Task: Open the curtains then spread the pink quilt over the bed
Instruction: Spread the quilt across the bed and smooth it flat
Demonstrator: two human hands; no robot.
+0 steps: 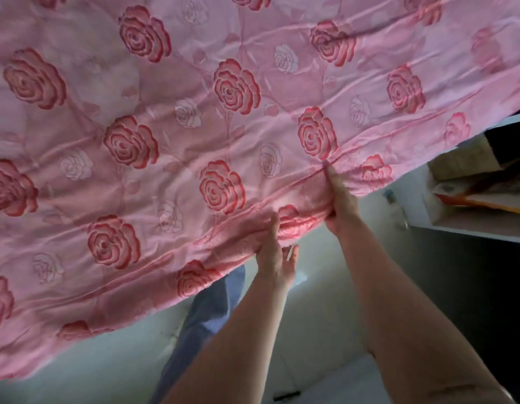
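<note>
Across the upper two-thirds of the head view, the pink quilt (194, 126) is stretched out as a broad sheet, rose-patterned face toward the camera. Its near hem runs as a slanted line from lower left up to upper right, and the stitched bands lie parallel to that hem. The other edges pass out of frame, so its long axis cannot be determined. Whatever lies beneath it is hidden.

Below the hem is a pale floor (78, 380). A white shelf unit (471, 228) stands at the right edge, holding a cardboard box (457, 158) and flat papers. A blue trouser leg (212, 310) shows below the quilt, beside the left forearm.

Both bare forearms reach up from the bottom to the hem. The right hand (339, 199) has its grip closed on a bunched fold of the hem, thumb on top. The left hand (275, 258), lower and just beside it, likewise pinches the hem, thumb over the fabric and fingers under. A short gathered stretch of quilt lies between the two hands.

A small clear bottle (399, 208), blurred, stands on the floor near the shelf unit.
</note>
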